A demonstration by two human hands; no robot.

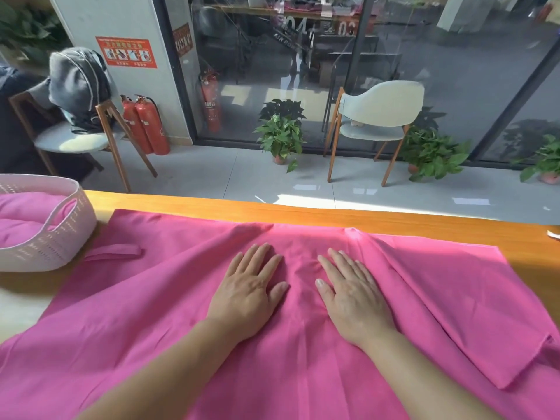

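The pink cloth (151,313) lay spread over the desk (394,219), likely for smoothing before a fold. On its middle the left hand (248,295) and right hand (351,295) pressed flat, side by side, each grip slack, fingers straight, clamping nothing. Far beyond the cloth, a red poster (127,52) carried writing too small to read.

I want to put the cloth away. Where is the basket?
In the head view the white basket sits at the far left on the wooden table, just left of the spread pink cloth, with more pink fabric inside.
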